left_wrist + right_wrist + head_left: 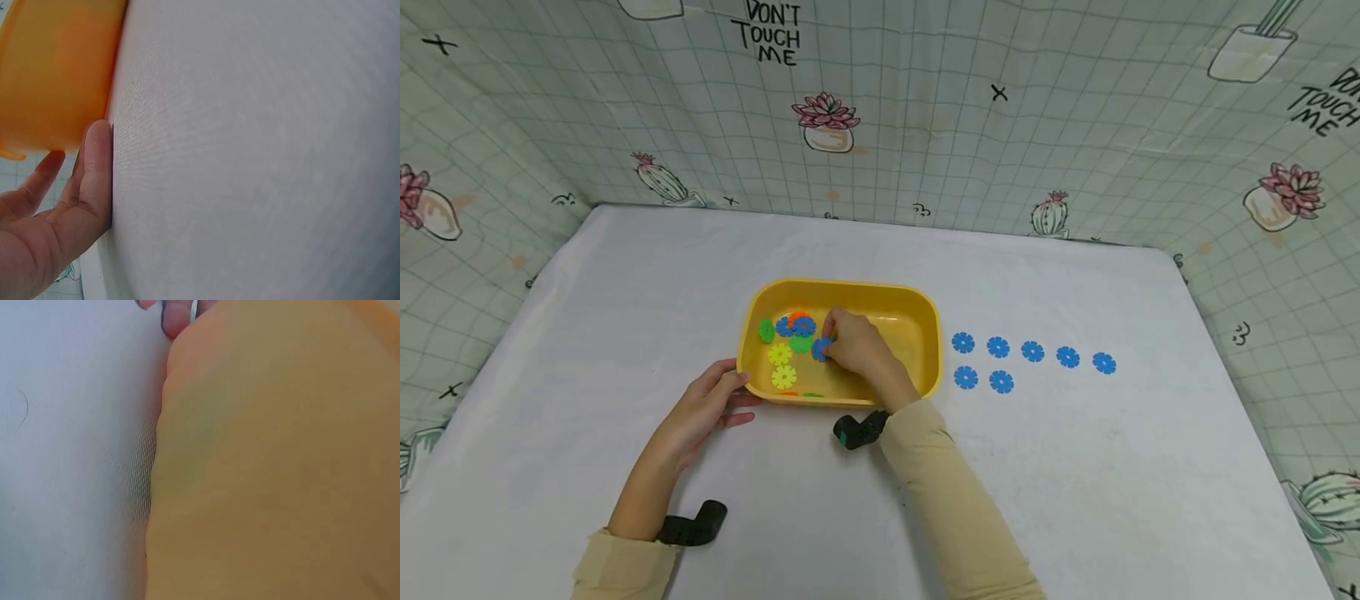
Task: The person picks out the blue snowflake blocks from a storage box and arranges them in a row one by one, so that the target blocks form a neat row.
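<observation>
My right hand reaches into a yellow plastic tray and pinches a blue flower-shaped disc between thumb and fingertips. The left hand rests against the tray's near left corner, with fairly straight fingers. In the left wrist view, fingertips touch the tray's outer wall low down by the table. Left of the right hand lie other discs in the tray: green, blue, orange and yellow. The tray's wall hides the right hand in the right wrist view.
Right of the tray, several blue discs lie in a row on the white-covered table, with a shorter row of two blue discs nearer me. Behind the table hangs a checked curtain printed with cacti.
</observation>
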`<action>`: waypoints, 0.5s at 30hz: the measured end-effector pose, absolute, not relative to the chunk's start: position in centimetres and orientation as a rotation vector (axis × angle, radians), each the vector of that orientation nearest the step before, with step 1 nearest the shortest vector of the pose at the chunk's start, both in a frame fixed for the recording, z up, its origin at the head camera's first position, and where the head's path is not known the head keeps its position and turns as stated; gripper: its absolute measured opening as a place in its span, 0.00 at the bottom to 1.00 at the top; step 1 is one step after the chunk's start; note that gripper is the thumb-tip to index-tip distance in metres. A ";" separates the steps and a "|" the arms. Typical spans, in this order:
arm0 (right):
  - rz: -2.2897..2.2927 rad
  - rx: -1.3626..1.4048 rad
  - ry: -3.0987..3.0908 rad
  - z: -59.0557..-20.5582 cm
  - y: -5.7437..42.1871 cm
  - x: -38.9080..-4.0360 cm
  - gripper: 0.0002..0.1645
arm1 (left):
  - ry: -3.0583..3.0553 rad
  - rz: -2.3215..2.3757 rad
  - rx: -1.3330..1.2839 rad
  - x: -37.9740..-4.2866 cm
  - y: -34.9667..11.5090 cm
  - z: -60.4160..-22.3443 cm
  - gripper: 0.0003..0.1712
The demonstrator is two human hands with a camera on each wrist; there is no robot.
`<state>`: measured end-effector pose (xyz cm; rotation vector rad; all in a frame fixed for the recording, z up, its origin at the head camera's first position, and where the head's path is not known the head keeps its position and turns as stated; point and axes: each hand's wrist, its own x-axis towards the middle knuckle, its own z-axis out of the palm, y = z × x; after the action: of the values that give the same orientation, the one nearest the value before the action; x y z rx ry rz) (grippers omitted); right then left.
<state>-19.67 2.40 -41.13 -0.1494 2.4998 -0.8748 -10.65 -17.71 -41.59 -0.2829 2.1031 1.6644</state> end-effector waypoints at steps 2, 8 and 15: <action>-0.861 -0.166 2.507 -41.1 2.4 -19.5 0.07 | 2.103 1.665 -0.282 -10.7 -17.7 -41.6 0.31; -0.832 -0.179 2.508 -40.9 2.4 -18.8 0.07 | 2.103 1.663 -0.283 -10.6 -17.7 -41.6 0.31; -0.830 -0.228 2.491 -40.6 2.6 -18.0 0.08 | 2.097 1.669 -0.283 -10.6 -17.6 -41.5 0.31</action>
<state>-18.04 2.63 -40.62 -0.2283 2.4912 -0.8296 -10.64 -17.63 -41.46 -0.2827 2.0967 1.6690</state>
